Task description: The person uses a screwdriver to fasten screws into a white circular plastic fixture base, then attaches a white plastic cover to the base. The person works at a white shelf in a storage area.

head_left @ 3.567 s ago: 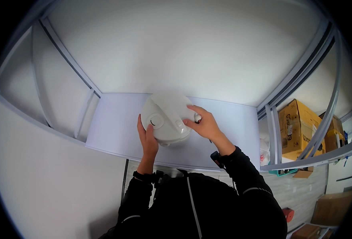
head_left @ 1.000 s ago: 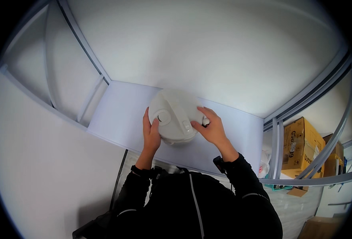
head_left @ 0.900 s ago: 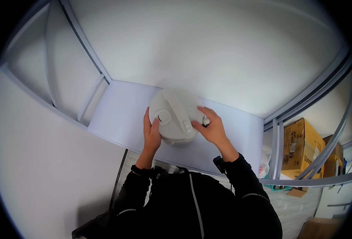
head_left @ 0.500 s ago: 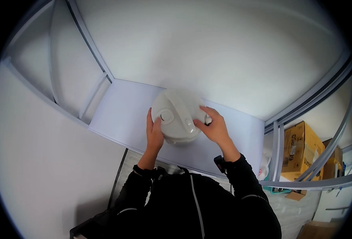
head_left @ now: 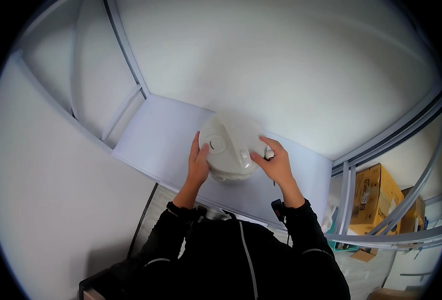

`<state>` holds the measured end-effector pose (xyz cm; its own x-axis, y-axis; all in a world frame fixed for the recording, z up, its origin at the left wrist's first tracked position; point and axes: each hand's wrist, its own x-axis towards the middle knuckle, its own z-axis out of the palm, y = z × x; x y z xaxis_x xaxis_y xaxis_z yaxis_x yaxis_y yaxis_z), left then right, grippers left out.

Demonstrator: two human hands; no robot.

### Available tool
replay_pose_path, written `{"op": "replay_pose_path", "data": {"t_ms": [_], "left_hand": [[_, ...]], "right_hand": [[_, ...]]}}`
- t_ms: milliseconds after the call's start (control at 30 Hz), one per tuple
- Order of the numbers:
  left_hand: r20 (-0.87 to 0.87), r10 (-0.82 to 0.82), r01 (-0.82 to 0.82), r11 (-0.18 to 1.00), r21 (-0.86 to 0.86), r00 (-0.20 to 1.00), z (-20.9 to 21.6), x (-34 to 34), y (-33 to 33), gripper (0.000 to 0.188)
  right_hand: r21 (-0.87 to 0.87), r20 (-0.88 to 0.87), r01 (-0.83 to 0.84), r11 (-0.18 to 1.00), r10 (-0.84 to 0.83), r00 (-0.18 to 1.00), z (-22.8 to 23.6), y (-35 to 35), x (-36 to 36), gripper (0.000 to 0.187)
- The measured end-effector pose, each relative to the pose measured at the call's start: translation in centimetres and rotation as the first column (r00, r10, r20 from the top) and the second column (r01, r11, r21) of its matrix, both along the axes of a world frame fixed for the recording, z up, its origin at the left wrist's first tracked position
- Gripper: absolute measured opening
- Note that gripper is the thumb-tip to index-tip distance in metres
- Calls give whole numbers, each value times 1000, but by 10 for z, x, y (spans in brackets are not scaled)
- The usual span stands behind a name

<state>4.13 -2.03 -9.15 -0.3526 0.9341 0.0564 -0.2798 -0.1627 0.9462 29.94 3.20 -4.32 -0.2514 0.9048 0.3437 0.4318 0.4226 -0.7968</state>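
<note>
A round white rice cooker (head_left: 231, 155) stands on the pale shelf top, lid down. A raised band crosses its lid, with a round vent cap at the left and a small latch button at the front. My left hand (head_left: 198, 162) clasps its left side, thumb over the lid's edge. On the right side my right hand (head_left: 277, 162) grips the rim, thumb and index finger spread along it. A small white knob-like piece (head_left: 269, 154) with a dark part shows between those fingers; its kind is unclear. The undersides of both hands are hidden.
The shelf top (head_left: 153, 132) ends at a pale wall (head_left: 281, 65) behind. Grey metal frame posts (head_left: 126, 45) bound it at left and right. Beyond the right frame sit a yellow cardboard box (head_left: 368, 197) and a teal basket (head_left: 345, 246).
The view has shifted slightly, so the shelf and boxes sit differently. Both hands keep their hold on the rice cooker, which appears a little farther right in the picture.
</note>
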Motion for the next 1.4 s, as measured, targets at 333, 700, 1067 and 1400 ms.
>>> {"op": "replay_pose_path", "data": {"t_ms": [333,700,1067,1400], "left_hand": [[37,30,-28,999,-40,999,1,-14,0,53],[-28,67,-66,997,49,997,-19,-1,-8,57],[-235,90,-75,995,70,968,-10,16,-10,77],[-163,120,-113,992,53,979,-6,18,-6,77]], "right_hand": [[-151,-8,7,988,-8,1000,-3,8,3,64],[-181,-21,-34,983,31,999,-2,8,7,69],[-39,18,-27,999,28,999,-8,1,7,68],[-104,-24,-19,994,16,1000,-12,-2,7,69]]}}
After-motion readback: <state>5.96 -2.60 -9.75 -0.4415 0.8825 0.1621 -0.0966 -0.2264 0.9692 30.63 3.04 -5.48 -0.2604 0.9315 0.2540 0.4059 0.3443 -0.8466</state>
